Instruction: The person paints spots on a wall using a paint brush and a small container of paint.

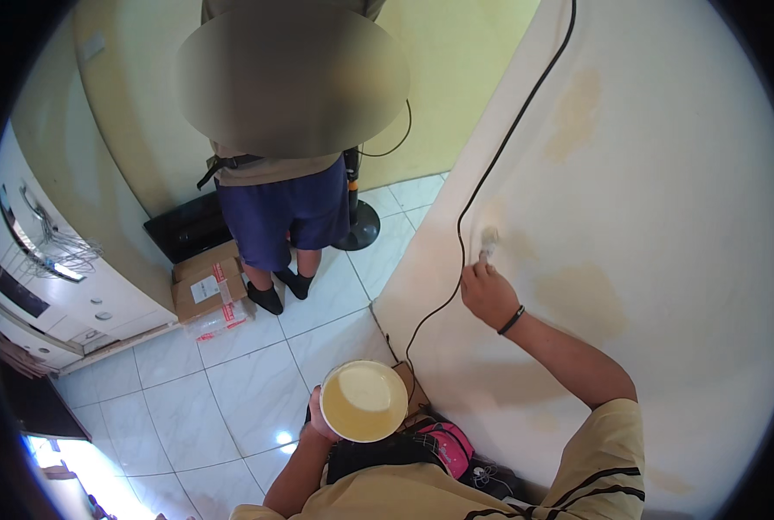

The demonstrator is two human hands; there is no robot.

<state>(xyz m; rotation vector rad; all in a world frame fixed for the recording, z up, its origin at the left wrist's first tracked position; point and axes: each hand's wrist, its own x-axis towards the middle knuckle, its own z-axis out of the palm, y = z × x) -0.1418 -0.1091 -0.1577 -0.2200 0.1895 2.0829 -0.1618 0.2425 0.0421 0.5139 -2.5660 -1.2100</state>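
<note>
A paintbrush [488, 242] is in my right hand [490, 296], its bristles against the pale wall [673, 260]. Several beige patches [581, 300] mark that wall around and above the hand. My left hand [322, 416] grips the side of a round white tub [363, 401], held low before my body, with pale yellow paint inside. A black cable [460, 221] hangs down the wall just left of the brush and passes close by my right hand.
Another person [283, 214] stands facing the far wall, beside a black round stand base [360, 227]. Taped cardboard boxes [208, 286] lie by a white cabinet [68, 279]. A pink bag [447, 448] sits near my body, at the wall's foot. White tiles [231, 390] cover the floor.
</note>
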